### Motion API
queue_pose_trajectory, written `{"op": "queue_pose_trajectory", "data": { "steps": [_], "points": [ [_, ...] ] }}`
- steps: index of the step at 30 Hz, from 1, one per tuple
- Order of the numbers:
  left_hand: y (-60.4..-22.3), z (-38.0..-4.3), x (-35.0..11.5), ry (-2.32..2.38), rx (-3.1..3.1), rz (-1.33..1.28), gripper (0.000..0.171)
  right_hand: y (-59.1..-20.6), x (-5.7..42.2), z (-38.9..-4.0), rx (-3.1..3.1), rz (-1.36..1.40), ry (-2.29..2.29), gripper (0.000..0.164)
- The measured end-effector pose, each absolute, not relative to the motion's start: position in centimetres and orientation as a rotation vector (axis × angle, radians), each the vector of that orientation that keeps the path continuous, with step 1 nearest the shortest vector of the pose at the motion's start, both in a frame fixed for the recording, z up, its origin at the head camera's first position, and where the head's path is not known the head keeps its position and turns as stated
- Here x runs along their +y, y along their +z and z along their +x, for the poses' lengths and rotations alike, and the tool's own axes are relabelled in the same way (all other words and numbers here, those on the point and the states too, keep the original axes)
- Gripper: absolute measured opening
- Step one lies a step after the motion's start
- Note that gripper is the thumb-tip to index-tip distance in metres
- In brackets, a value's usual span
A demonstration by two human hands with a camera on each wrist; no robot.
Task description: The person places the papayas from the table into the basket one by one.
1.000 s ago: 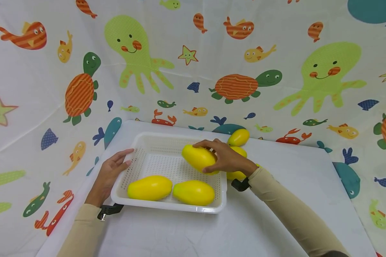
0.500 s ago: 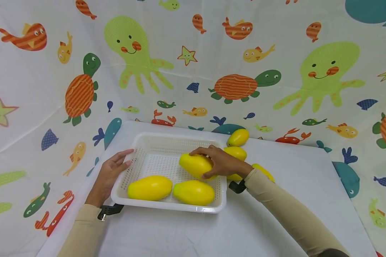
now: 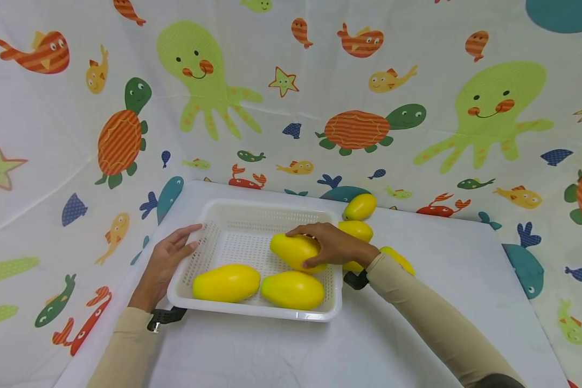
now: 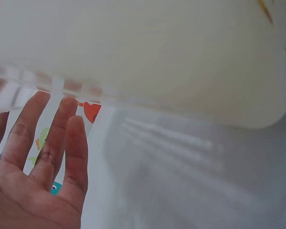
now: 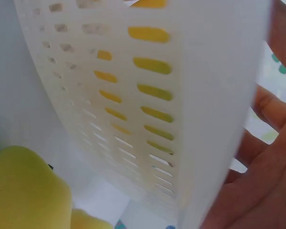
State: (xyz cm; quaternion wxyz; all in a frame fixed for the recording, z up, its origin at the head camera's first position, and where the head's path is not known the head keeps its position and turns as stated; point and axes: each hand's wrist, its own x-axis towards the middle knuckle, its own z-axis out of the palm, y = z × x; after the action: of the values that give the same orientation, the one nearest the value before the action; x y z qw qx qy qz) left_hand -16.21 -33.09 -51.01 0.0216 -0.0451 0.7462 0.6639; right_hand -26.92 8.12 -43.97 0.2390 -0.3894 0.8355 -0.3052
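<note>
A white perforated plastic basket (image 3: 252, 309) stands on the table. Two yellow papayas, a left one (image 3: 226, 283) and a right one (image 3: 292, 290), lie along its near side. My right hand (image 3: 327, 243) grips a third papaya (image 3: 293, 250) from above, low in the basket's right part; whether it touches the bottom cannot be told. At the basket's left rim is my left hand (image 3: 170, 261), fingers extended against it, as the left wrist view also shows with the left hand (image 4: 47, 162) beneath the rim. In the right wrist view the basket wall (image 5: 133, 95) hides the held fruit.
Several more papayas lie outside the basket's right side: one at the back (image 3: 360, 207), another (image 3: 358, 230) in front of it, and one (image 3: 397, 261) partly behind the right forearm. White table cloth (image 3: 446, 258) extends to the right. A sea-animal printed curtain (image 3: 271, 54) hangs behind.
My right hand has brought the held papaya down and slightly left, lower into the basket, and has barely moved in the last half second. The left hand stays at the rim.
</note>
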Motion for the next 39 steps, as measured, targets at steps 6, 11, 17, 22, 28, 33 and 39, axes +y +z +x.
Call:
{"op": "queue_pose_trajectory", "data": {
  "steps": [6,11,17,22,28,33,39],
  "points": [
    [-51.08,-16.24,-33.11,2.060,2.305,-0.142,0.062,-43.97,7.89,-26.86,2.285,-1.083,-0.792,0.071],
    [-51.09,-16.27,-33.09,2.051,2.318,-0.140,0.062,-43.73,7.81,-26.84,2.291,-1.106,-0.710,0.072],
    [-51.13,-16.26,-33.13,2.054,2.311,-0.125,0.061,-43.93,7.67,-26.67,2.328,-1.129,-0.566,0.073],
    [-51.14,-16.25,-33.19,2.041,2.325,-0.122,0.060,-44.16,7.53,-26.60,2.358,-1.114,-0.513,0.072],
    [-51.18,-16.29,-33.26,2.049,2.333,-0.116,0.060,-44.26,7.41,-26.66,2.373,-1.111,-0.463,0.072],
    [-51.18,-16.23,-33.23,2.057,2.320,-0.127,0.060,-44.26,7.37,-26.76,2.378,-1.132,-0.452,0.073],
    [-51.16,-16.22,-33.11,2.062,2.311,-0.134,0.061,-44.11,7.68,-26.81,2.360,-1.119,-0.616,0.073]
  ]
}}
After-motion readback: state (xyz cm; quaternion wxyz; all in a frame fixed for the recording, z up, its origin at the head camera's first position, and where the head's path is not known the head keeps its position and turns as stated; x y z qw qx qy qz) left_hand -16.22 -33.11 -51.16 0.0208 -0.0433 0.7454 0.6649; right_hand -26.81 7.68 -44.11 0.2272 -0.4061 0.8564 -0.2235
